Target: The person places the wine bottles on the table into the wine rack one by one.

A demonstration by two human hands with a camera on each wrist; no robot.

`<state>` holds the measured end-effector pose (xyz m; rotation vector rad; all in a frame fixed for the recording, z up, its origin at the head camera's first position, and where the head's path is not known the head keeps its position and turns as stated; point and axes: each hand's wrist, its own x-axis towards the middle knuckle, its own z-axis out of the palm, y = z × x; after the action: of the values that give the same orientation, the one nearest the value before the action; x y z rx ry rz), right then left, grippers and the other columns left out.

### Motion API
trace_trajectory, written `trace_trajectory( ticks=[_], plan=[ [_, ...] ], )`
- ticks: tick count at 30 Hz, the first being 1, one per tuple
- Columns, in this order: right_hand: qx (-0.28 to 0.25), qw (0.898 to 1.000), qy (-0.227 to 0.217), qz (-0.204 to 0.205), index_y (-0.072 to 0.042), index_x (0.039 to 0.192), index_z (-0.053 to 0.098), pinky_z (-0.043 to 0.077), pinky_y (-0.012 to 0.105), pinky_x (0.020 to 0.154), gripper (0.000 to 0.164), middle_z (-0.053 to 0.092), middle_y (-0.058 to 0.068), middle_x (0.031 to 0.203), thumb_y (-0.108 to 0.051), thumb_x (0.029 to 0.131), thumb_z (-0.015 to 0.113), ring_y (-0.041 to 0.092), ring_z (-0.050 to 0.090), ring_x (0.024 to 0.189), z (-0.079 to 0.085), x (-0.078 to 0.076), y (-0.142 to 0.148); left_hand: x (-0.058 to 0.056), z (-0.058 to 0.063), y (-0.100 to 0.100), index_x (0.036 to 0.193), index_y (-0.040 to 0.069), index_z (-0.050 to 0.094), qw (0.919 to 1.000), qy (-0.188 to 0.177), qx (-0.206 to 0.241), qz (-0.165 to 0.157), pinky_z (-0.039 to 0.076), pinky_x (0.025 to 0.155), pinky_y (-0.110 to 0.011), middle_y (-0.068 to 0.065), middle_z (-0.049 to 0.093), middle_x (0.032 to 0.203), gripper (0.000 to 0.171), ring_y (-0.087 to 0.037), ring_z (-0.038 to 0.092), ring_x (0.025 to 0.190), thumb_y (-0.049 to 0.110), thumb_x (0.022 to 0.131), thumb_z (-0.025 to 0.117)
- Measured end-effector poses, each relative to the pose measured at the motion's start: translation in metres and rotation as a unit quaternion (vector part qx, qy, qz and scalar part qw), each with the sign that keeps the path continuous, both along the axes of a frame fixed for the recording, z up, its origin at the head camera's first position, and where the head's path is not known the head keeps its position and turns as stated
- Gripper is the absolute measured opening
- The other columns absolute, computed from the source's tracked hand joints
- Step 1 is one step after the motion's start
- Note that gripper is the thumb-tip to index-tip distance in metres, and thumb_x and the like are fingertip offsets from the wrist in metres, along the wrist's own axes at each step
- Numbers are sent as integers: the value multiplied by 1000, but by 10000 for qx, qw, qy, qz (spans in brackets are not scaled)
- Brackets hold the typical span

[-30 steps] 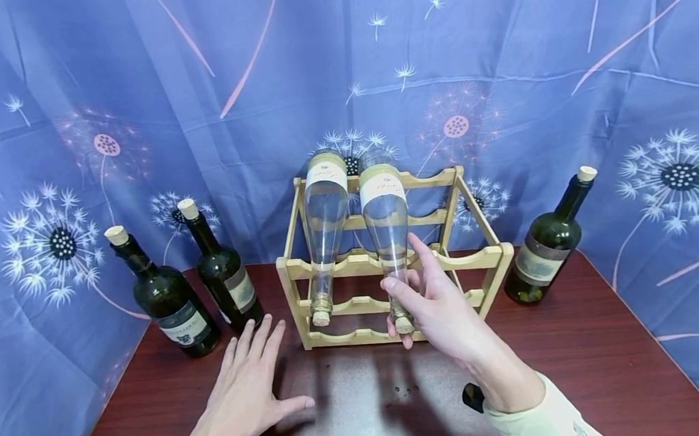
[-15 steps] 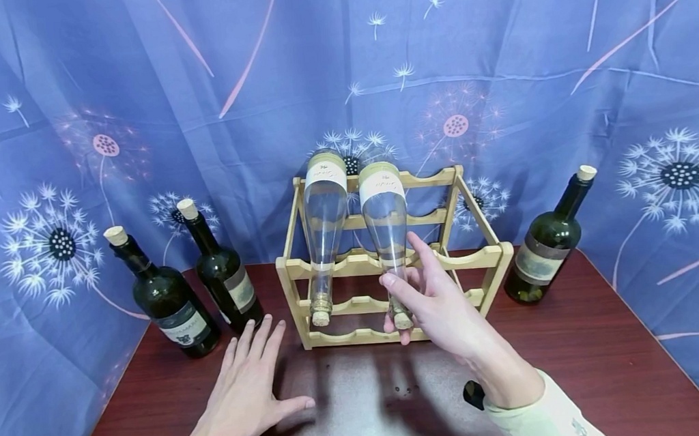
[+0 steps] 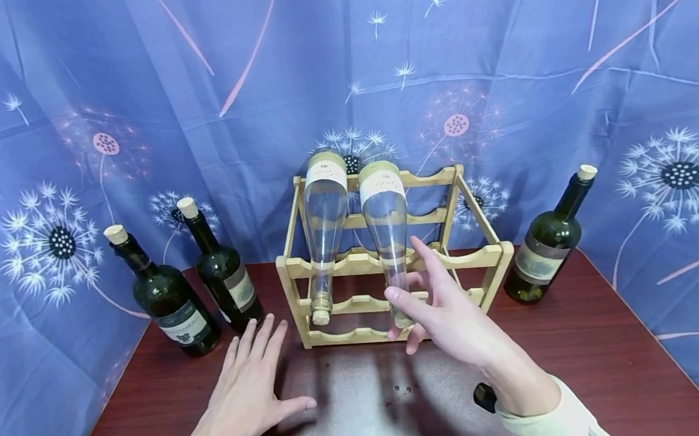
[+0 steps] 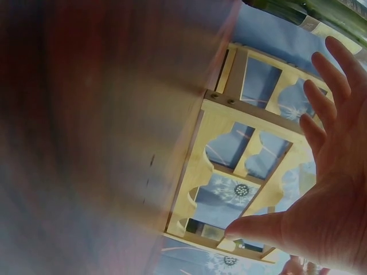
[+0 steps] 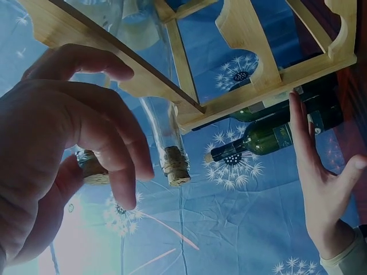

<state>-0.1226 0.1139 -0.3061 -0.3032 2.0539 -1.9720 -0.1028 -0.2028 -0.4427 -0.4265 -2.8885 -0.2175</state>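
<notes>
Two clear corked bottles lie on the top tier of a wooden wine rack (image 3: 359, 265), necks toward me: a left clear bottle (image 3: 326, 213) and a right clear bottle (image 3: 384, 208). My right hand (image 3: 456, 319) is loosely spread around the right bottle's neck, thumb above, fingers apart. In the right wrist view, that bottle's cork (image 5: 96, 179) shows between thumb and fingers; contact is hard to tell. My left hand (image 3: 245, 383) is open with spread fingers over the table, left of the rack and just in front of a dark green bottle (image 3: 224, 276).
Another corked dark green bottle (image 3: 174, 300) stands at the far left. A third green bottle (image 3: 543, 250) stands right of the rack. Blue dandelion-print cloth (image 3: 337, 55) hangs behind the dark red table (image 3: 613, 361).
My right hand has loosened from the right clear bottle's neck and shifted slightly down and right, fingers spreading. That bottle stays on the rack. My left hand has hardly moved.
</notes>
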Motion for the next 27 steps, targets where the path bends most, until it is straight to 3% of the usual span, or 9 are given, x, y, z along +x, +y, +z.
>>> trace_trajectory(
  ticks=[13,27],
  plan=[
    [426,9981,451,-18,-45,150,7,54,50,56,82,47,9,133,-34,92,64,37,67,78,-2,8,20,1,1,3,152,18,28,10000,22,46,-40,17,109,-58,-9,21,157,125,-34,11,144,90,54,58],
    [1014,9871,1211,-256,-38,147,25,52,40,50,66,49,10,124,-29,94,62,30,67,76,-2,20,48,2,2,3,152,19,28,10000,57,11,-41,18,108,-58,-9,21,157,125,-34,12,144,90,54,58]
  ],
)
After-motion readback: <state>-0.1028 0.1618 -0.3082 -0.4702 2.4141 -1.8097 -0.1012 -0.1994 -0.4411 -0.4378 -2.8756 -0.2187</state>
